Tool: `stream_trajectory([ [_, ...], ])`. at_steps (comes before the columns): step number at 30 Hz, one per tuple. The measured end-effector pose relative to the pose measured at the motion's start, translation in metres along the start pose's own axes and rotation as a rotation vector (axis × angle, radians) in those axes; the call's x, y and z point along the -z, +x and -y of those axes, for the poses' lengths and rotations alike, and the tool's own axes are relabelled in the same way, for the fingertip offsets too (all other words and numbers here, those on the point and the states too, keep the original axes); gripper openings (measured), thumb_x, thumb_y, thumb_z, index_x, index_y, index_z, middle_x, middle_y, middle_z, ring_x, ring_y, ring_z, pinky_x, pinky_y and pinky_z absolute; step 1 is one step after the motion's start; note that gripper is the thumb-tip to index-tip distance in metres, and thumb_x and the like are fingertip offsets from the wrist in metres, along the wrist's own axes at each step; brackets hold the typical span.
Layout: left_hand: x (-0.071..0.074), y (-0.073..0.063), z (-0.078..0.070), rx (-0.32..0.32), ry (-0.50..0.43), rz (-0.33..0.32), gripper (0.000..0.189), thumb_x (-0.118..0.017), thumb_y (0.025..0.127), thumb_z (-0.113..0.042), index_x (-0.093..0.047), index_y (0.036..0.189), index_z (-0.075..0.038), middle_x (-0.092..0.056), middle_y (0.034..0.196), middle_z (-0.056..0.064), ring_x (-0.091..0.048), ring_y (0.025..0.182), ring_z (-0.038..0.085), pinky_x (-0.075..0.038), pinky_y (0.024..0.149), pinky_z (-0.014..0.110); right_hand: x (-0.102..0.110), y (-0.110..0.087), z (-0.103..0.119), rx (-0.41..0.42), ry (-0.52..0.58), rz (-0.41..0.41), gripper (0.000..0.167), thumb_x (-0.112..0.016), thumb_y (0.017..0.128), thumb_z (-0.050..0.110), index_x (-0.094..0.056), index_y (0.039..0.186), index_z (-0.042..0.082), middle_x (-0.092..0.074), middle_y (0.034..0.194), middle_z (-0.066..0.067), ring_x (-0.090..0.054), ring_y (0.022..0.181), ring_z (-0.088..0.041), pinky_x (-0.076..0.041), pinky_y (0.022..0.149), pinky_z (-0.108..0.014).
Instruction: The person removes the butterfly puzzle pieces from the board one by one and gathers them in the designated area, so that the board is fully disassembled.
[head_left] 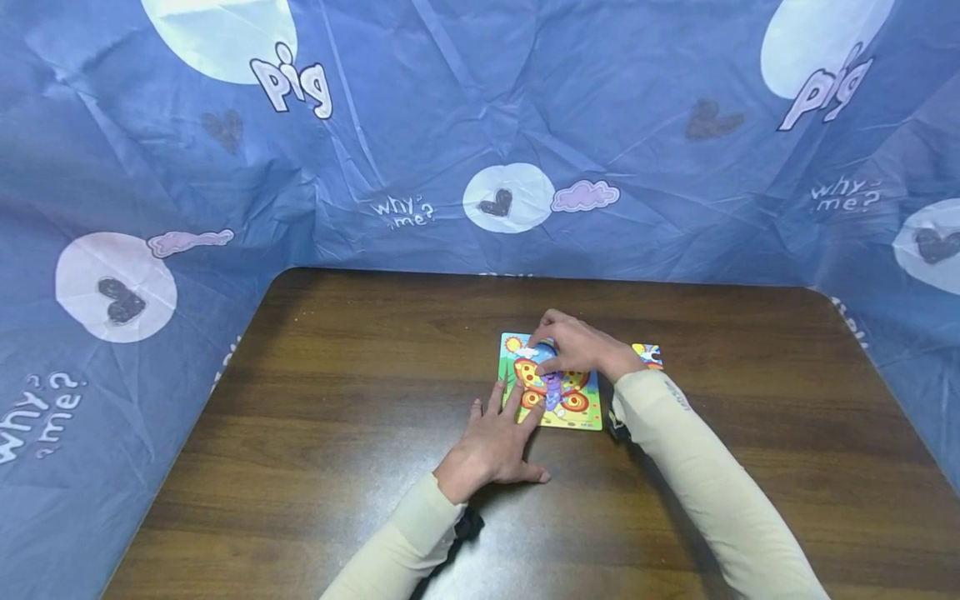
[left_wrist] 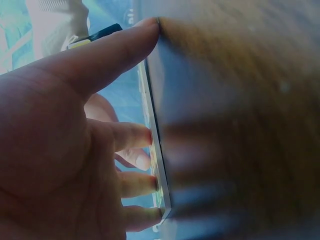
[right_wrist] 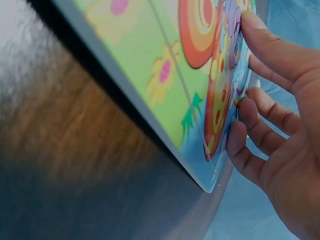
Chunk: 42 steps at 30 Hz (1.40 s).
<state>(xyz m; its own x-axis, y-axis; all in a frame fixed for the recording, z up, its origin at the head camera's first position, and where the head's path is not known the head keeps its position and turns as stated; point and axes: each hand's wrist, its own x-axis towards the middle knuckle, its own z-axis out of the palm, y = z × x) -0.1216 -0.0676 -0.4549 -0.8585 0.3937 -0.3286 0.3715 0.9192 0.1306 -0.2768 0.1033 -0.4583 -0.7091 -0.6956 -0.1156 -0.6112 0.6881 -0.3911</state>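
Note:
A butterfly jigsaw puzzle board lies flat on the wooden table, green at the bottom and blue at the top. My left hand spreads its fingers over the lower left edge of the board, fingertips resting on it and thumb out on the table. From above, my right hand pinches a blue puzzle piece at the top middle of the board, its thumb and bent fingers around it. The right hand hides part of that piece. Beyond the right wrist lies a loose puzzle piece.
The brown wooden table spreads out around the board. A blue printed cloth hangs behind the table and along both sides. Dark wrist straps sit at the sleeve cuffs.

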Motion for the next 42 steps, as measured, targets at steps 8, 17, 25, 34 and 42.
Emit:
stream_trajectory([
  [8, 0.0, 0.0, 0.001, 0.005, 0.007, 0.007, 0.1, -0.067, 0.079, -0.071, -0.027, 0.159, -0.027, -0.013, 0.17, 0.014, -0.018, 0.155, 0.042, -0.033, 0.119, 0.061, 0.003, 0.004, 0.002, 0.017, -0.064, 0.04, 0.042, -0.08, 0.083, 0.04, -0.07, 0.116, 0.016, -0.056, 0.122, -0.012, -0.061, 0.105, -0.025, -0.054, 0.094, -0.045],
  [17, -0.001, 0.0, -0.001, 0.01, 0.022, 0.024, 0.1, -0.065, 0.079, -0.074, -0.025, 0.16, -0.028, -0.011, 0.17, 0.013, -0.017, 0.156, 0.04, -0.032, 0.12, 0.06, 0.005, 0.009, 0.002, -0.008, -0.067, 0.098, 0.041, -0.079, 0.081, 0.049, -0.063, 0.104, 0.018, -0.052, 0.114, -0.009, -0.056, 0.092, -0.022, -0.051, 0.08, -0.039],
  [25, 0.001, 0.0, -0.001, 0.018, 0.023, 0.041, 0.101, -0.065, 0.079, -0.074, -0.024, 0.16, -0.029, -0.009, 0.17, 0.012, -0.016, 0.156, 0.039, -0.03, 0.121, 0.06, 0.004, 0.011, 0.001, -0.034, -0.022, 0.093, 0.036, -0.079, 0.083, 0.045, -0.059, 0.101, 0.02, -0.051, 0.108, -0.006, -0.053, 0.09, -0.021, -0.047, 0.079, -0.036],
  [34, 0.001, 0.0, -0.001, 0.018, 0.029, 0.035, 0.101, -0.064, 0.079, -0.074, -0.024, 0.16, -0.029, -0.009, 0.17, 0.013, -0.016, 0.156, 0.039, -0.031, 0.121, 0.06, 0.005, 0.009, 0.0, -0.008, 0.004, 0.06, 0.032, -0.079, 0.084, 0.037, -0.06, 0.102, 0.02, -0.056, 0.105, -0.006, -0.055, 0.091, -0.02, -0.049, 0.081, -0.038],
  [42, 0.001, 0.0, 0.0, 0.014, 0.026, 0.034, 0.1, -0.064, 0.08, -0.074, -0.025, 0.16, -0.028, -0.01, 0.17, 0.013, -0.016, 0.156, 0.04, -0.031, 0.12, 0.06, 0.003, 0.005, -0.003, -0.07, 0.042, 0.032, 0.05, -0.079, 0.084, 0.039, -0.061, 0.122, 0.011, -0.061, 0.115, -0.011, -0.059, 0.101, -0.024, -0.052, 0.091, -0.045],
])
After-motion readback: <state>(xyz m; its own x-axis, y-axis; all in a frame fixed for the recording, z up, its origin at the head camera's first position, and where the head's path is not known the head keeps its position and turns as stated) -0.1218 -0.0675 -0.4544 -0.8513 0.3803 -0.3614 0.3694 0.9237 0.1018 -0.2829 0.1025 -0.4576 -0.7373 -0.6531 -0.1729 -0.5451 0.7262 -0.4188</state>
